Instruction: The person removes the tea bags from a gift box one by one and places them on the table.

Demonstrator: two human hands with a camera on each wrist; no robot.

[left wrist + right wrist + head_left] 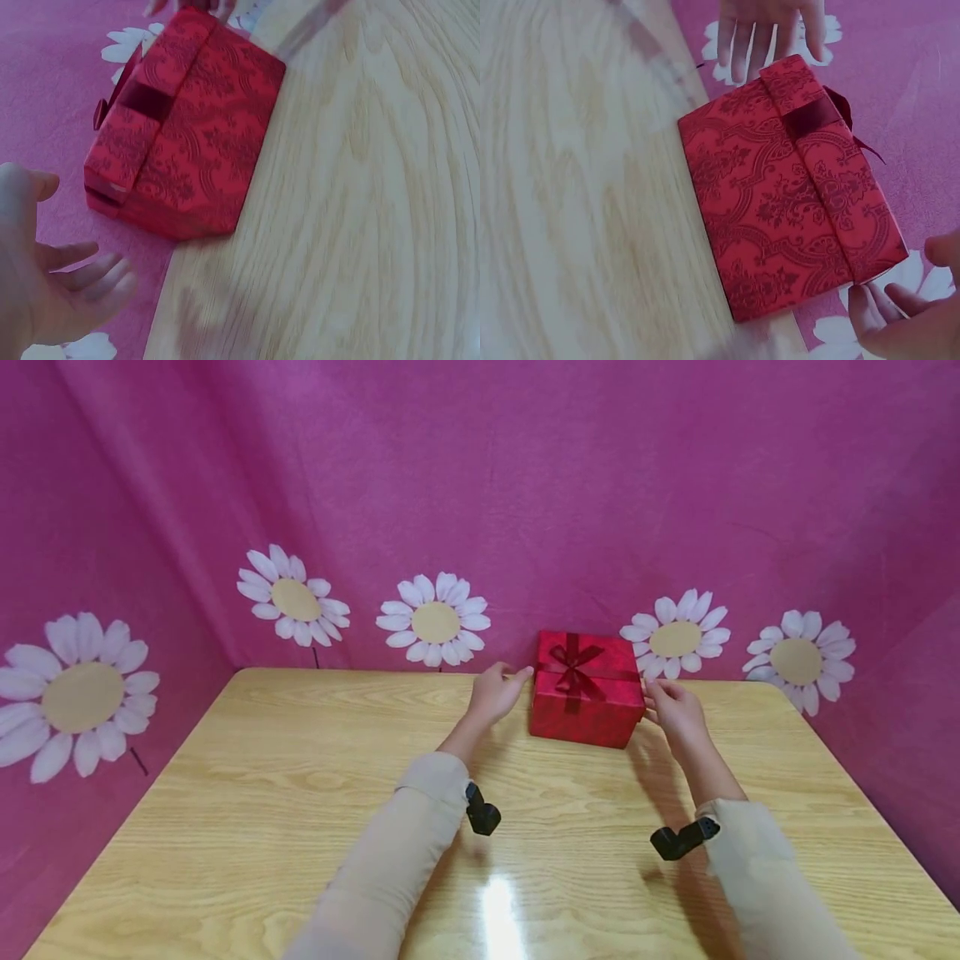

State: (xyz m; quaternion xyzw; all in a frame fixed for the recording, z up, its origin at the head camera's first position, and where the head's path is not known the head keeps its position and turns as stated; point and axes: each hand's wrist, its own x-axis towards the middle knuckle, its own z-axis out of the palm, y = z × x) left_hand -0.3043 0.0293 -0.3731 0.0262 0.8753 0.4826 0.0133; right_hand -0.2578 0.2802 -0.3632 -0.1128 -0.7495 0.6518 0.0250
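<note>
A red patterned gift box (581,722) with a dark red ribbon bow (573,668) on its lid stands at the back of the table. Beside its left side is my left hand (497,693), thumb and fingers spread; in the left wrist view a gap separates that hand (67,289) from the box. On the opposite side, my right hand (678,714) reaches the box. The right wrist view shows the fingertips of this hand (907,326) at the lid's lower edge, with the thumb held away from the lid. The lid sits on the box.
The wooden table (315,760) ends at a pink curtain (525,485) with large white daisies (435,620), close behind the box. Black wrist cameras (483,814) are strapped over the beige sleeves (390,860). Light glares off the table's front part.
</note>
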